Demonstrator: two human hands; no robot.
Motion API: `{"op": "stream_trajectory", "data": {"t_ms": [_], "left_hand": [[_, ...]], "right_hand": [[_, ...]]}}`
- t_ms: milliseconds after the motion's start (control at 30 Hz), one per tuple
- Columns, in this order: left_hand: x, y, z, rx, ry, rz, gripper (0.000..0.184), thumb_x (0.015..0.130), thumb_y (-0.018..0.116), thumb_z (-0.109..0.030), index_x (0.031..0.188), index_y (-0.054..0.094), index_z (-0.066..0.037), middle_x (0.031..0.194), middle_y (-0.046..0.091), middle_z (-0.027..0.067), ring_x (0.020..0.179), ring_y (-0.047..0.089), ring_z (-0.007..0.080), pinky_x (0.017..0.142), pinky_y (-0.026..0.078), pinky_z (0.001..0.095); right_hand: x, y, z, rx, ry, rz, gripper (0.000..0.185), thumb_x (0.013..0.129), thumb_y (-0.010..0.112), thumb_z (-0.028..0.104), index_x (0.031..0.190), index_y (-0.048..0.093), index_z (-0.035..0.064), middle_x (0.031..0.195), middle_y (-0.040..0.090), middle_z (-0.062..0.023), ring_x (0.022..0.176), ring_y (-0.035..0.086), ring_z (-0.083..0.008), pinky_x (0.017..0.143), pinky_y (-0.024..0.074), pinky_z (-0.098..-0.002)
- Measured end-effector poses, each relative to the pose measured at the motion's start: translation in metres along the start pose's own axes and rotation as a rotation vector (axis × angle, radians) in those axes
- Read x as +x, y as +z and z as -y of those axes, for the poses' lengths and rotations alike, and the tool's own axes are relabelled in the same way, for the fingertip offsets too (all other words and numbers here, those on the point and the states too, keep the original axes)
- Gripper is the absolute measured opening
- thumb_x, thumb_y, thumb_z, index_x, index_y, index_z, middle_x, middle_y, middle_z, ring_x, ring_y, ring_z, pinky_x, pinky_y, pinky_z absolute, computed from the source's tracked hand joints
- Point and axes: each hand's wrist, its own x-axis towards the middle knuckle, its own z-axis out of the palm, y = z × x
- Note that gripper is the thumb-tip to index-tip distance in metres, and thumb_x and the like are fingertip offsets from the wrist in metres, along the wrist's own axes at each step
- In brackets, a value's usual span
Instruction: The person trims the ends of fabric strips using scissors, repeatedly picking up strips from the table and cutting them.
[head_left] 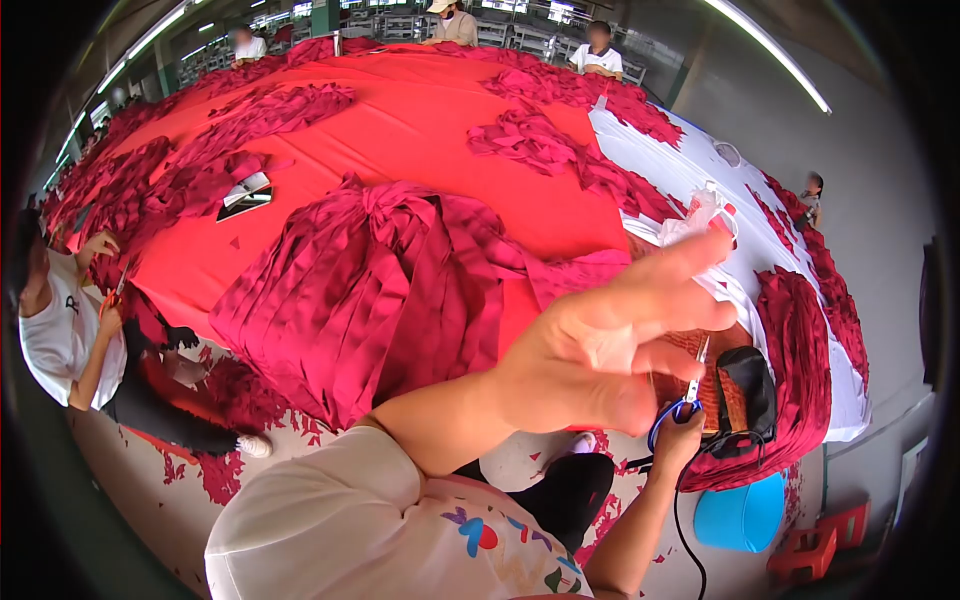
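My left hand (620, 340) is raised close to the camera, its fingers apart and nothing in them. Below and beyond it, my right hand (680, 440) grips a pair of scissors (690, 402) with blue handles, blades pointing up. A large gathered bundle of crimson fabric (370, 280) lies on the table to the left of my left hand. Behind my fingers are a clear plastic bag (703, 212) and an orange-brown patterned surface, partly hidden. Just right of the scissors sits a black bag (748, 395).
Red cloth (400, 110) and white cloth (655, 160) cover the big table, with crimson strips heaped around. A co-worker (70, 320) with orange-handled scissors works at left; others sit at the far side. A blue bucket (740, 515) and red stools (805, 555) stand lower right.
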Motion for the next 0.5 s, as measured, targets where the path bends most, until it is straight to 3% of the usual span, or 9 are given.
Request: {"op": "stream_trajectory", "data": {"t_ms": [33,100,133,167,200,233,333,367,500], "left_hand": [[0.000,0.013,-0.016,-0.152,-0.105,0.016,0.107,0.078,0.077,-0.041,0.153,0.007,-0.012,0.160,0.002,0.0062,0.142,0.025,0.0225,0.103,0.038,0.0356],[-0.004,0.032,-0.037,-0.329,-0.315,-0.008,0.132,0.064,0.079,-0.061,0.153,-0.007,-0.016,0.160,0.005,0.0059,0.144,0.019,0.0234,0.108,0.031,0.0393],[-0.005,0.038,-0.048,-0.294,-0.379,0.069,0.137,0.063,0.067,-0.073,0.147,-0.022,-0.009,0.156,-0.010,0.0237,0.145,0.008,0.0381,0.112,0.029,0.0498],[-0.008,0.039,-0.041,-0.476,-0.270,0.246,0.137,0.065,0.062,-0.076,0.145,-0.026,-0.008,0.154,-0.013,0.0258,0.145,0.003,0.0378,0.114,0.025,0.0486],[-0.007,0.041,-0.038,-0.512,-0.276,0.256,0.137,0.065,0.062,-0.076,0.145,-0.026,-0.008,0.154,-0.013,0.0258,0.145,0.003,0.0378,0.114,0.025,0.0486],[-0.004,0.041,-0.036,-0.405,-0.096,0.351,0.134,0.063,0.064,-0.071,0.143,-0.021,-0.005,0.153,-0.008,0.0259,0.143,0.007,0.0367,0.113,0.026,0.0484],[0.006,0.045,-0.031,-0.042,0.469,0.533,0.126,0.056,0.072,-0.057,0.138,-0.004,0.003,0.148,0.006,0.0261,0.138,0.018,0.0331,0.112,0.031,0.0479],[0.010,0.047,-0.030,0.114,0.657,0.573,0.124,0.054,0.074,-0.053,0.136,0.002,0.005,0.147,0.011,0.0262,0.137,0.022,0.0320,0.111,0.032,0.0477],[0.023,0.066,-0.032,0.974,1.308,0.780,0.115,0.045,0.084,-0.034,0.130,0.025,0.016,0.141,0.031,0.0264,0.130,0.037,0.0272,0.109,0.038,0.0471]], "right_hand": [[0.000,0.003,-0.004,0.004,-0.002,-0.013,0.028,0.079,0.069,0.023,0.085,0.052,0.0018,0.078,0.061,-0.0193,0.075,0.061,-0.0413,0.069,0.0463,-0.0478],[0.001,0.011,-0.021,-0.033,-0.064,0.000,0.031,0.080,0.070,0.026,0.085,0.052,0.0013,0.080,0.062,-0.0202,0.076,0.061,-0.0421,0.068,0.0464,-0.0488],[-0.001,0.009,-0.017,0.064,-0.113,-0.045,0.030,0.081,0.068,0.026,0.086,0.052,0.0014,0.080,0.061,-0.0206,0.075,0.061,-0.0425,0.067,0.0462,-0.0497],[0.000,0.031,-0.053,0.123,-0.189,-0.041,0.028,0.082,0.066,0.026,0.088,0.052,0.0024,0.081,0.062,-0.0212,0.075,0.061,-0.0430,0.067,0.0466,-0.0497],[-0.017,-0.040,0.076,-0.246,0.326,-0.027,0.026,0.081,0.065,0.026,0.090,0.053,0.0035,0.083,0.063,-0.0213,0.077,0.061,-0.0439,0.068,0.0474,-0.0497],[0.003,0.019,-0.025,0.008,0.076,0.017,0.026,0.081,0.065,0.026,0.088,0.054,0.0039,0.082,0.064,-0.0214,0.078,0.062,-0.0437,0.068,0.0478,-0.0493],[0.001,-0.003,0.003,-0.074,0.060,0.039,0.029,0.078,0.069,0.027,0.084,0.052,0.0042,0.079,0.063,-0.0198,0.078,0.062,-0.0423,0.070,0.0479,-0.0486],[-0.002,-0.020,0.035,-0.085,0.006,-0.001,0.040,0.079,0.072,0.035,0.084,0.051,0.0018,0.076,0.063,-0.0236,0.075,0.062,-0.0454,0.068,0.0472,-0.0506],[0.004,0.005,-0.020,-0.105,-0.060,0.050,0.027,0.078,0.070,0.023,0.088,0.054,0.0034,0.082,0.063,-0.0200,0.079,0.063,-0.0408,0.068,0.0486,-0.0481]]}}
